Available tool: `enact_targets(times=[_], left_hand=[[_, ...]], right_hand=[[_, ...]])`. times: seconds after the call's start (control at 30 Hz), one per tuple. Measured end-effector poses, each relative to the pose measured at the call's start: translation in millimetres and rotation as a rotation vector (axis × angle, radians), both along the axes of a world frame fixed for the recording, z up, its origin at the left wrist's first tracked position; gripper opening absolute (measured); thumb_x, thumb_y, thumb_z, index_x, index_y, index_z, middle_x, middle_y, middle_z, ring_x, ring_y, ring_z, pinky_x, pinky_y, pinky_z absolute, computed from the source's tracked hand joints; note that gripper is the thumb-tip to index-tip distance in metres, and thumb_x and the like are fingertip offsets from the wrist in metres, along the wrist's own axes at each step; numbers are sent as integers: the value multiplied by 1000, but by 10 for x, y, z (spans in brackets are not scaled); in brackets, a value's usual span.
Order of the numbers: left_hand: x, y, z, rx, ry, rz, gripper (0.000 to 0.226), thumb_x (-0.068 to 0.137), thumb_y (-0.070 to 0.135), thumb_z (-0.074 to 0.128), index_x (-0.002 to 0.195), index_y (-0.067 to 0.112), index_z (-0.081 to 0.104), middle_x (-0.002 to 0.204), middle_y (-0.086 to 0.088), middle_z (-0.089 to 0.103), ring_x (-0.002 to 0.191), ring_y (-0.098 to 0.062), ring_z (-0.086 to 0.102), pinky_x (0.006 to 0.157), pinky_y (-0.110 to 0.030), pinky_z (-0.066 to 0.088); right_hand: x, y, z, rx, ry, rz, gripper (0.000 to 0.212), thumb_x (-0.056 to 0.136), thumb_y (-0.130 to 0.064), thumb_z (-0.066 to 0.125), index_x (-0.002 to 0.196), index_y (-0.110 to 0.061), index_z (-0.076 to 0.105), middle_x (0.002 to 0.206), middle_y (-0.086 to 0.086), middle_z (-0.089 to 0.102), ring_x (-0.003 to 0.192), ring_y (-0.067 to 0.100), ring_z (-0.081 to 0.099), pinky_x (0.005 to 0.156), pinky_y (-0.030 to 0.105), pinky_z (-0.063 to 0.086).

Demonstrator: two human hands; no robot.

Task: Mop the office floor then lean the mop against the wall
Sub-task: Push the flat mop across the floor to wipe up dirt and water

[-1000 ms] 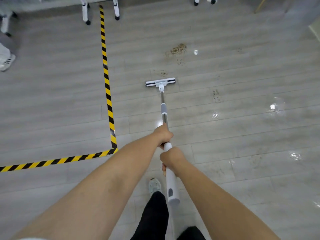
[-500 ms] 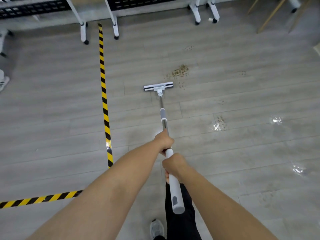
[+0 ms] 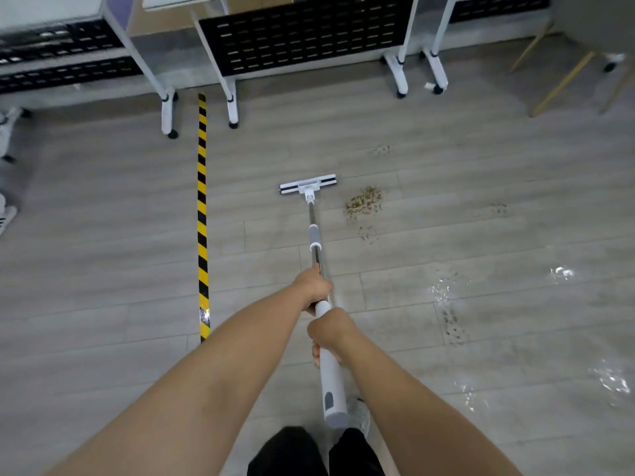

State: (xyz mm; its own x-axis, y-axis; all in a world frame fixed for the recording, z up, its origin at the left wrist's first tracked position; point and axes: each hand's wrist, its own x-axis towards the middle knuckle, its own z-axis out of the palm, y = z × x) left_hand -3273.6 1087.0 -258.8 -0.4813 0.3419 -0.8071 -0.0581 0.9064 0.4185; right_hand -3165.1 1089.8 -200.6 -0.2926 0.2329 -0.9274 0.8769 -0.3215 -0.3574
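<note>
A white mop (image 3: 314, 235) with a flat head (image 3: 308, 184) rests on the grey plank floor (image 3: 446, 173), its pole running back toward me. My left hand (image 3: 313, 286) grips the metal pole higher up, and my right hand (image 3: 329, 329) grips the white handle just behind it. A patch of brown crumbs (image 3: 364, 202) lies on the floor just right of the mop head. Wet streaks (image 3: 443, 293) and small puddles (image 3: 561, 272) shine to the right.
White desk legs on castors (image 3: 168, 111) and black perforated panels (image 3: 305, 32) line the far side. Yellow-black hazard tape (image 3: 202, 214) runs along the floor left of the mop. Wooden chair legs (image 3: 563, 80) stand far right. My shoe (image 3: 359, 413) and dark trousers show below.
I have stepped forward with the mop: the desks have come nearer, the crumb patch now sits right of the mop head instead of ahead of it, and the tape's corner has left view.
</note>
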Motion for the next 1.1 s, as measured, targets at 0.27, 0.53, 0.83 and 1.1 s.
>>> enact_targets(times=[0.27, 0.53, 0.83, 1.1], left_hand=[[-1496, 977, -69, -36, 50, -36, 45, 92, 13, 49, 137, 14, 43, 104, -11, 57, 86, -29, 60, 48, -30, 48], [-3197, 1825, -113, -57, 76, -79, 50, 89, 16, 51, 139, 17, 43, 103, -10, 58, 94, -31, 64, 67, -36, 57], [-3849, 2061, -409, -49, 23, -46, 59, 90, 18, 52, 146, 28, 36, 99, -6, 57, 84, -25, 62, 56, -30, 52], [-3304, 1856, -392, -59, -3, -51, 70, 88, 20, 48, 153, 32, 25, 111, -9, 60, 96, -29, 63, 77, -38, 59]], right_hand=[[-1448, 968, 53, 0, 20, -28, 22, 94, 1, 45, 112, -10, 53, 69, 11, 58, 42, 17, 52, 34, 19, 44], [-3152, 1763, -29, 15, -4, -42, 18, 92, -2, 47, 108, -4, 55, 60, 11, 59, 38, 18, 53, 41, 25, 48], [-3838, 1952, -345, -27, -115, -122, 19, 94, -3, 46, 111, -9, 52, 71, 12, 58, 39, 19, 49, 40, 24, 49], [-3295, 1755, -370, 57, -113, -59, 28, 90, -1, 42, 115, -6, 54, 64, 11, 58, 38, 18, 49, 39, 22, 45]])
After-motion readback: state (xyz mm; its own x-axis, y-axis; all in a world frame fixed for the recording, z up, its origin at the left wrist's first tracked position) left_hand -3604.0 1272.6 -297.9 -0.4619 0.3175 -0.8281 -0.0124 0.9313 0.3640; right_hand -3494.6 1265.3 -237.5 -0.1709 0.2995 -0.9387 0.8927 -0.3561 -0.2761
